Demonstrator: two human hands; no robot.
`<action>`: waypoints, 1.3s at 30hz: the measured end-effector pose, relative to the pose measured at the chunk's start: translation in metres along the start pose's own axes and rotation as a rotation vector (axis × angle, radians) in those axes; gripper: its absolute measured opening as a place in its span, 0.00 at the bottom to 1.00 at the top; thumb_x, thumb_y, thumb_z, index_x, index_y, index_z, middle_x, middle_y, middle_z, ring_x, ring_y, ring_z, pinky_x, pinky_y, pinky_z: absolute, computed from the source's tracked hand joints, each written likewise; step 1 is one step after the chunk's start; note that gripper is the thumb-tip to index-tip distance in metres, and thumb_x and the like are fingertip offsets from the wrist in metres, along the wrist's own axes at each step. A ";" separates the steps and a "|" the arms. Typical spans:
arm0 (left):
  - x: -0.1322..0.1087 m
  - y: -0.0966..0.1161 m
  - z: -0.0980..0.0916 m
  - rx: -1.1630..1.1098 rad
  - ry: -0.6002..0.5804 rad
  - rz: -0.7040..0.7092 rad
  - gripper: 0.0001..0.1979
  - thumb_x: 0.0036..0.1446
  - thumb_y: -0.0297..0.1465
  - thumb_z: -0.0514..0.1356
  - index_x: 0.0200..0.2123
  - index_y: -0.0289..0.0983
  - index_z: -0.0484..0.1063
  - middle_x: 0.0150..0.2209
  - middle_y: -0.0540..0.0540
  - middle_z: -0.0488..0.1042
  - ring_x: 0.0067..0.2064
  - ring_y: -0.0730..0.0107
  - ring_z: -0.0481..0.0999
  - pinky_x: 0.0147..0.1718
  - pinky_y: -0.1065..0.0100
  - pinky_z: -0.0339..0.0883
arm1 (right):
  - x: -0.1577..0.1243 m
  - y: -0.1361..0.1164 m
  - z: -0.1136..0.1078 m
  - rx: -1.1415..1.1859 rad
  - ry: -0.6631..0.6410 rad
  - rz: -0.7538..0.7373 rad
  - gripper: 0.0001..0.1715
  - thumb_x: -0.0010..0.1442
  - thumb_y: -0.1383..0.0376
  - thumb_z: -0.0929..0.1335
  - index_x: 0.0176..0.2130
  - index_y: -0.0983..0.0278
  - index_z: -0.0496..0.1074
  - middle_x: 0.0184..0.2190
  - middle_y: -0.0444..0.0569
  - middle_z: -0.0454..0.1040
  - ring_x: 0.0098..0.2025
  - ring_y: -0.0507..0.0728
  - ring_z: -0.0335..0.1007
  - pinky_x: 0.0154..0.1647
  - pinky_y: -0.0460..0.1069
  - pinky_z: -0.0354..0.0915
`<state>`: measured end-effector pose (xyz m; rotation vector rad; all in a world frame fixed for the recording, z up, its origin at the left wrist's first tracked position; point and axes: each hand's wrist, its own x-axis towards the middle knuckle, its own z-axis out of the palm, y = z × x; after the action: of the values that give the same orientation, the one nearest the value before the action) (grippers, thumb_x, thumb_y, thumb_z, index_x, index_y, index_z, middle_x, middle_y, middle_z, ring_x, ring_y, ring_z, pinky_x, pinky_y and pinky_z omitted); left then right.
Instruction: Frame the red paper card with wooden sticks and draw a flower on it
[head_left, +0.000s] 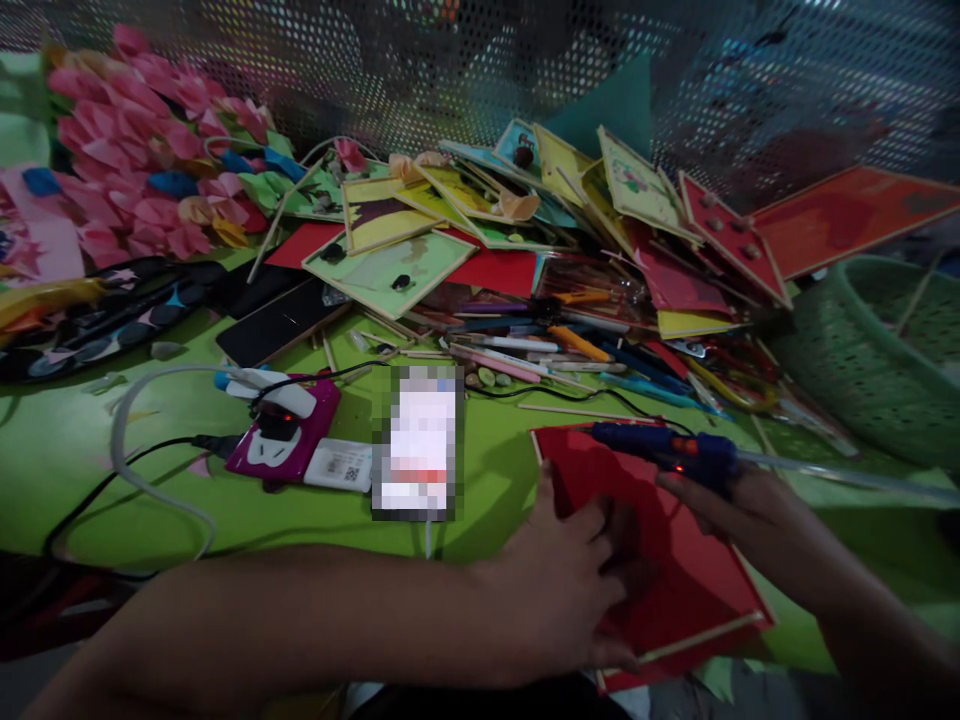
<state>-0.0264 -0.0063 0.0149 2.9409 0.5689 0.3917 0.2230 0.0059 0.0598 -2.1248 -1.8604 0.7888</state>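
A red card [667, 540] with thin wooden sticks along several of its edges lies on the green tabletop in front of me. My left hand [577, 570] rests on the card's left part, fingers apart and bent, pressing its surface; the thumb points up toward the card's upper left corner. In my right hand [750, 510] is a blue hot glue gun [660, 448], its nozzle pointing left over the card's top edge. A small red light glows on the gun, and a long clear glue stick [840, 475] sticks out from its back. The right palm is partly hidden.
A phone [418, 445] and a magenta power strip [285, 435] with cords lie left of the card. Behind are pens [517, 345], a heap of stick-framed cards [397, 270] and pink paper flowers [142, 140]. A green basket [855, 340] stands right, against a perforated metal panel [450, 60].
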 end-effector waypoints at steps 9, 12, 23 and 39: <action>0.001 -0.001 -0.003 -0.013 -0.040 -0.001 0.33 0.64 0.55 0.46 0.64 0.45 0.65 0.66 0.40 0.66 0.66 0.50 0.60 0.59 0.38 0.54 | 0.002 -0.005 -0.001 0.119 -0.023 0.001 0.32 0.58 0.38 0.67 0.32 0.63 0.76 0.17 0.41 0.63 0.20 0.52 0.57 0.19 0.47 0.56; 0.002 -0.001 -0.004 -0.016 -0.064 0.001 0.33 0.64 0.55 0.46 0.64 0.45 0.65 0.66 0.40 0.66 0.66 0.50 0.60 0.59 0.37 0.54 | 0.002 -0.003 0.001 0.099 -0.019 0.000 0.31 0.58 0.39 0.67 0.26 0.62 0.73 0.16 0.41 0.61 0.20 0.51 0.56 0.20 0.47 0.55; 0.000 0.000 0.001 -0.018 -0.035 0.002 0.33 0.64 0.55 0.47 0.64 0.45 0.66 0.65 0.40 0.67 0.65 0.49 0.60 0.60 0.34 0.52 | 0.000 -0.009 -0.003 -0.053 -0.027 -0.003 0.33 0.61 0.41 0.65 0.18 0.60 0.63 0.15 0.45 0.64 0.18 0.53 0.59 0.20 0.49 0.55; 0.002 -0.002 -0.006 -0.037 -0.089 0.001 0.33 0.65 0.54 0.45 0.65 0.44 0.64 0.67 0.41 0.65 0.66 0.51 0.59 0.61 0.37 0.53 | 0.002 -0.005 -0.002 -0.038 -0.022 -0.023 0.32 0.60 0.40 0.65 0.19 0.60 0.64 0.14 0.44 0.63 0.19 0.53 0.58 0.20 0.48 0.55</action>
<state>-0.0272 -0.0035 0.0212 2.9060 0.5420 0.2663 0.2196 0.0090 0.0631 -2.1216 -1.9223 0.7815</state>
